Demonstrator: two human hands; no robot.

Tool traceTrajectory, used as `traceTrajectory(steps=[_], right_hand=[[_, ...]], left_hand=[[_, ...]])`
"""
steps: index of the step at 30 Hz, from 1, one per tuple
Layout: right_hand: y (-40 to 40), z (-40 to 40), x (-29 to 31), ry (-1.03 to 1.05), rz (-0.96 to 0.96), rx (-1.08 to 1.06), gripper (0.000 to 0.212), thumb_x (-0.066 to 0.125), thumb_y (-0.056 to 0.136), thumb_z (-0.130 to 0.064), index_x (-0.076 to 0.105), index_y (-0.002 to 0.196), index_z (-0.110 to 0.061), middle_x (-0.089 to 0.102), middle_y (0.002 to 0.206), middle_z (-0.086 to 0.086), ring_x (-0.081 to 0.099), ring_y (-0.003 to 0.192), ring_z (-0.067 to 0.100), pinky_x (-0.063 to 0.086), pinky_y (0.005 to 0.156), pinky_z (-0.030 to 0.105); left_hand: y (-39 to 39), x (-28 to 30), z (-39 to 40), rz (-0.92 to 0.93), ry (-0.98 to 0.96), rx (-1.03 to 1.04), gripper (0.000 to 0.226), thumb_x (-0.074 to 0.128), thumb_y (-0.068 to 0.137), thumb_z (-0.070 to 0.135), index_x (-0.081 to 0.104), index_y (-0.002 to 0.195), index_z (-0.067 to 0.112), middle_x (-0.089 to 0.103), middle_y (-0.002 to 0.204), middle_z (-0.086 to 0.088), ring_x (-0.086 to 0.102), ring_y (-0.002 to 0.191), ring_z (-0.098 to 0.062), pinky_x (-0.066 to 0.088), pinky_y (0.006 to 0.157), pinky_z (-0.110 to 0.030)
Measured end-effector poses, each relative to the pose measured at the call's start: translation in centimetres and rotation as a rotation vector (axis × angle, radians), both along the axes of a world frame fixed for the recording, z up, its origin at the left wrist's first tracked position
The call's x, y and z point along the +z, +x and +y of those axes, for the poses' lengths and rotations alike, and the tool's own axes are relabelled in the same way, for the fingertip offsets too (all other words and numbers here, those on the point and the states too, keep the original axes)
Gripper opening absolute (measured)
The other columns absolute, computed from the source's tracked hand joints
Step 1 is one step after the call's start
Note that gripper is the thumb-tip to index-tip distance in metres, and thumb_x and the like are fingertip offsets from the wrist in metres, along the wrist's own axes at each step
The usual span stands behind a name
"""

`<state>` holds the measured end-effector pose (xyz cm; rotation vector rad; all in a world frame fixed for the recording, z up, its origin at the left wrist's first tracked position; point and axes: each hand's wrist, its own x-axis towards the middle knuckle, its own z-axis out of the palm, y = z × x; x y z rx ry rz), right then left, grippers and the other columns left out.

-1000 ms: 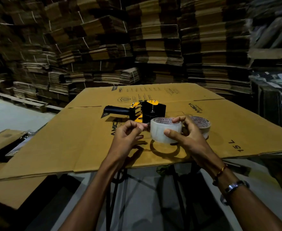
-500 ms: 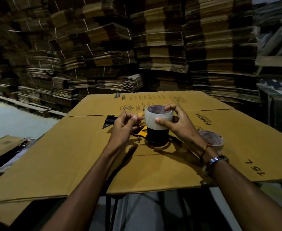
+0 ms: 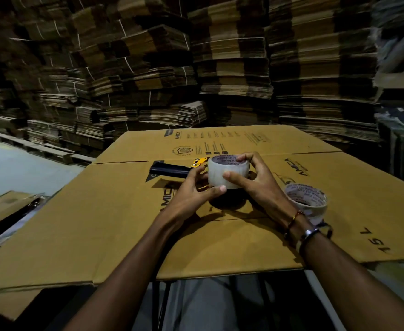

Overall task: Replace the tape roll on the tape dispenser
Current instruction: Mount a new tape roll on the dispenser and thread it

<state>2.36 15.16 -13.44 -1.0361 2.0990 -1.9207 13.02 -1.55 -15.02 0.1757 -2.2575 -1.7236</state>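
Both hands hold a clear tape roll above the black hub of the tape dispenser, which lies on a flattened cardboard sheet. The right hand grips the roll with the thumb across its front and the fingers curled over its far rim. The left hand pinches its left side and lower edge. A second tape roll sits just beside the right wrist. Stacks of flattened cartons rise behind.

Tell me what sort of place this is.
Probably a carton warehouse or packing area: tied stacks of flattened brown cardboard boxes fill the background, and a flattened printed cardboard carton serves as the worktop.
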Motion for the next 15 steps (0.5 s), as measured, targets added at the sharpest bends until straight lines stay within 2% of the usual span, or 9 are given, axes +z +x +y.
traceTrajectory(steps=[2,3,5,7,8,11,13,15], right_hand=[[0.0,0.1,-0.1,0.014,0.001,0.000,0.066,0.082,0.070,-0.047,0.049,0.123,-0.026,0.051,0.135,-0.002,0.059,0.121,0.028,0.062,0.085,0.050],[0.0,0.2,-0.1,0.021,0.000,0.001,0.068,0.083,0.070,-0.046,0.049,0.125,-0.028,0.051,0.136,-0.002,0.058,0.122,0.028,0.062,0.086,0.049],[0.0,0.4,-0.2,0.044,0.008,0.005,0.072,0.085,0.075,-0.039,0.045,0.134,-0.031,0.048,0.138,-0.005,0.056,0.124,0.023,0.062,0.089,0.040],[-0.1,0.6,-0.2,0.084,0.012,0.022,0.084,0.085,0.078,-0.030,0.035,0.146,-0.033,0.042,0.138,-0.008,0.050,0.126,0.019,0.058,0.086,0.024],[-0.2,0.7,-0.2,0.107,0.007,0.031,0.093,0.085,0.078,-0.028,0.028,0.151,-0.034,0.040,0.140,-0.005,0.048,0.128,0.019,0.055,0.087,0.020],[-0.5,0.9,0.1,0.180,-0.008,0.032,0.109,0.086,0.076,-0.030,0.015,0.159,-0.034,0.033,0.160,0.006,0.041,0.141,0.024,0.045,0.090,0.017],[-0.8,1.1,0.4,0.235,0.013,0.025,0.111,0.087,0.075,-0.031,0.014,0.159,-0.031,0.030,0.164,0.008,0.038,0.144,0.024,0.042,0.086,0.012],[-1.2,1.1,0.7,0.291,0.032,0.031,0.116,0.088,0.070,-0.036,0.014,0.160,-0.029,0.030,0.164,0.008,0.038,0.145,0.024,0.041,0.090,0.014]], left_hand=[[-0.4,0.2,0.3,0.002,-0.011,-0.005,0.091,0.080,0.082,0.032,0.025,0.154,0.026,0.048,0.131,0.009,0.054,0.105,0.002,0.049,0.074,-0.010],[-0.5,0.2,0.3,0.002,-0.004,-0.008,0.089,0.080,0.081,0.029,0.027,0.154,0.025,0.050,0.132,0.008,0.054,0.104,0.002,0.050,0.072,-0.011],[-0.7,0.1,0.3,0.005,0.002,-0.014,0.086,0.081,0.080,0.029,0.035,0.151,0.022,0.052,0.140,0.000,0.057,0.110,-0.003,0.053,0.076,-0.015],[-0.7,-0.1,0.2,0.011,-0.004,-0.021,0.083,0.080,0.079,0.031,0.038,0.150,0.020,0.052,0.143,-0.003,0.057,0.118,-0.010,0.053,0.078,-0.015],[-0.7,-0.1,0.1,0.012,-0.011,-0.025,0.083,0.080,0.080,0.031,0.038,0.150,0.021,0.052,0.144,-0.002,0.056,0.122,-0.012,0.053,0.079,-0.014],[-0.7,-0.2,-0.1,0.026,-0.036,-0.031,0.081,0.079,0.082,0.032,0.038,0.151,0.022,0.050,0.144,0.000,0.052,0.127,-0.016,0.051,0.084,-0.016],[-0.8,-0.4,-0.3,0.030,-0.042,-0.043,0.082,0.080,0.081,0.033,0.039,0.151,0.023,0.051,0.145,-0.001,0.052,0.129,-0.017,0.050,0.089,-0.018],[-0.8,-0.4,-0.5,0.025,-0.048,-0.061,0.084,0.080,0.080,0.035,0.038,0.151,0.025,0.051,0.147,-0.001,0.052,0.129,-0.015,0.050,0.091,-0.020]])
